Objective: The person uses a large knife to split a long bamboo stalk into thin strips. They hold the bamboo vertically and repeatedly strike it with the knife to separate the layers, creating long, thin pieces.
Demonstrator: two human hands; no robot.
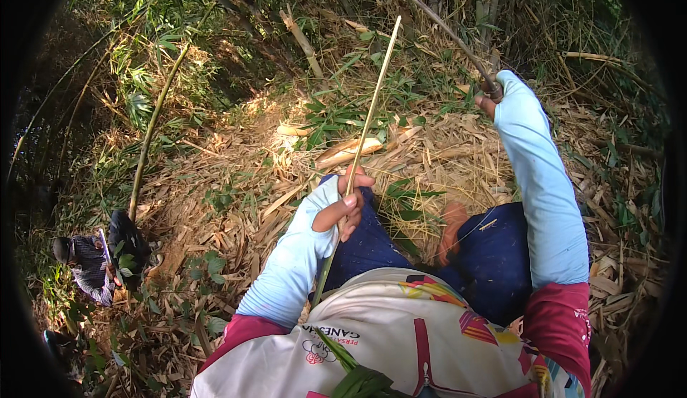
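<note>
My left hand (335, 215) is closed round a long, thin bamboo strip (378, 94), its thumb lying across it. The strip slants upward away from me, and its lower end runs down beside my left forearm against my shirt. Out to the right and farther off, my right hand (489, 103) grips a machete (445, 30) by its handle. The long, narrow blade points up and to the left, apart from the strip. Light blue sleeves cover both forearms and much of each hand, and most of the right fingers are hidden.
Split bamboo pieces (351, 153) lie on dry leaf litter (458, 148) ahead of my bent legs. My bare foot (452, 228) rests between them. Another person (89, 262) sits at the lower left near a leaning bamboo pole (152, 123). Bamboo stems (490, 1) stand behind.
</note>
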